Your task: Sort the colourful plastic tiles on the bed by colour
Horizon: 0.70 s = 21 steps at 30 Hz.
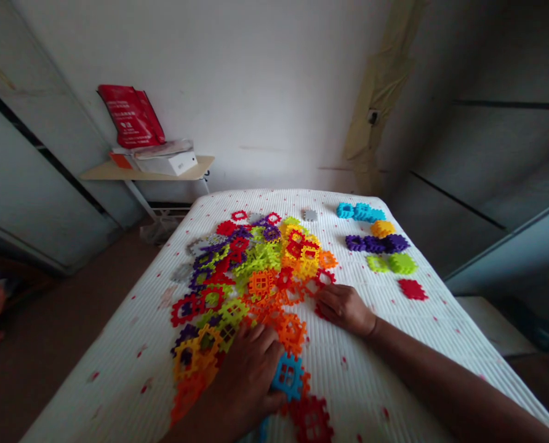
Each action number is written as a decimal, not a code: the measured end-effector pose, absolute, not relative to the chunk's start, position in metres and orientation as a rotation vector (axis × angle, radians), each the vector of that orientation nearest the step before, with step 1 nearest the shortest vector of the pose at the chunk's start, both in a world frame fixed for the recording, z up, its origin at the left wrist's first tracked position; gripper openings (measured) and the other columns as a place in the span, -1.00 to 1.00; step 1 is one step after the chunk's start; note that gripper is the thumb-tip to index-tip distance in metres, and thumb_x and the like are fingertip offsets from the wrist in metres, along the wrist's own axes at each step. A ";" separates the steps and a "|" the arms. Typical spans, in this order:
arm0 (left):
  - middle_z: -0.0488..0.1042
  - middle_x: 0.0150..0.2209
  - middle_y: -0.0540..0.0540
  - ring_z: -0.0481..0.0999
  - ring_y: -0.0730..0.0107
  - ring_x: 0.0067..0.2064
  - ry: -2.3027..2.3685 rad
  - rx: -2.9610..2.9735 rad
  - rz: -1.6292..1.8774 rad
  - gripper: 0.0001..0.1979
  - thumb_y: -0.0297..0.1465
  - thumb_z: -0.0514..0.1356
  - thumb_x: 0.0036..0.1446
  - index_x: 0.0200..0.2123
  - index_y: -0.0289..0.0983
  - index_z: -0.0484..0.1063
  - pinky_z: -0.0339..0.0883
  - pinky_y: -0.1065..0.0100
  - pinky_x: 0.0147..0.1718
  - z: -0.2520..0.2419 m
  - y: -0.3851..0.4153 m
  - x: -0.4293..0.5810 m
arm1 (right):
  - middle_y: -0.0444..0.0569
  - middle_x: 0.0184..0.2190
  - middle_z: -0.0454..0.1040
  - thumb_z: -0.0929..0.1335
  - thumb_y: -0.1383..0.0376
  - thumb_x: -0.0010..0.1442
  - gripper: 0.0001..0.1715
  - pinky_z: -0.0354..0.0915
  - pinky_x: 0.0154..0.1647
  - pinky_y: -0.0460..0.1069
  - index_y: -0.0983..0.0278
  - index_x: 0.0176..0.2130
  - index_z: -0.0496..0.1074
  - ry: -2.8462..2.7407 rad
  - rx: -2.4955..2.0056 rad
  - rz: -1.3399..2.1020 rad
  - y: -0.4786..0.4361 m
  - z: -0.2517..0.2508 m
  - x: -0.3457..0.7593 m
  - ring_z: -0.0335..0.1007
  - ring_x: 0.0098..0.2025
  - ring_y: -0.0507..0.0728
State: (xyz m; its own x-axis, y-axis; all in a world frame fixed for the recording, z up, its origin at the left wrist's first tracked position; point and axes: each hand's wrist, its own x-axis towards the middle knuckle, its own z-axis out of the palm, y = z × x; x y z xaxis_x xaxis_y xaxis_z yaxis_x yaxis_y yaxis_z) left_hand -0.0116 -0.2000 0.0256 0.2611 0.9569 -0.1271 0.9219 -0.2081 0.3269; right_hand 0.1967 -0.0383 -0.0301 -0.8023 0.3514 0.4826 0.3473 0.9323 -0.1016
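Sorting step: left hand (251,375) flat on the mixed pile of flat plastic interlocking tiles (251,277), thumb against a blue tile (287,374); right hand (343,307) half-curled on a red tile (323,280), grip unclear. Next: lift it clear toward the lone red tile (412,289).

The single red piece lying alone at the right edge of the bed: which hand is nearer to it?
Right. The right hand rests on the bed to the left of the red piece. The left hand lies farther away, on the pile nearer the camera.
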 end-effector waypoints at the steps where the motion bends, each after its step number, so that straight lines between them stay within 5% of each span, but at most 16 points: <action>1: 0.39 -0.22 -0.08 0.31 0.15 -0.13 1.715 2.197 0.145 -0.73 -0.27 0.27 -0.12 -0.31 -0.22 0.36 0.08 0.12 -0.07 0.025 -0.200 -0.012 | -0.06 -0.51 0.39 0.18 0.30 0.27 -0.78 0.13 -0.48 -0.08 0.29 -0.33 0.35 -2.579 -0.499 0.009 -0.038 -0.030 0.196 0.28 -0.50 0.03; 11: 0.45 -0.30 -0.05 0.38 0.30 -0.25 1.773 1.988 0.355 -0.83 -0.50 0.10 -0.09 -0.35 -0.21 0.33 0.20 0.33 -0.27 0.010 -0.210 -0.008 | -0.06 -0.50 0.40 0.18 0.30 0.26 -0.79 0.13 -0.48 -0.09 0.27 -0.33 0.34 -2.572 -0.499 0.024 -0.037 -0.034 0.196 0.29 -0.48 0.03; 16: 0.40 -0.49 0.03 0.38 0.41 -0.42 1.696 1.562 0.772 -0.96 -0.42 0.11 -0.03 -0.44 -0.21 0.34 0.22 0.42 -0.42 0.032 -0.203 -0.019 | -0.04 -0.48 0.41 0.19 0.31 0.25 -0.81 0.19 -0.47 -0.09 0.28 -0.29 0.35 -2.536 -0.507 0.117 -0.036 -0.033 0.197 0.31 -0.47 0.04; 21: 0.45 -0.44 0.04 0.43 0.43 -0.44 1.515 1.097 1.191 -0.74 -0.32 0.23 -0.08 -0.29 -0.22 0.26 0.24 0.44 -0.45 0.052 -0.167 -0.038 | 0.01 -0.30 0.47 0.25 0.32 0.22 -0.83 0.32 -0.31 -0.06 0.24 -0.17 0.36 -2.296 -0.529 0.498 -0.041 -0.004 0.187 0.40 -0.29 0.06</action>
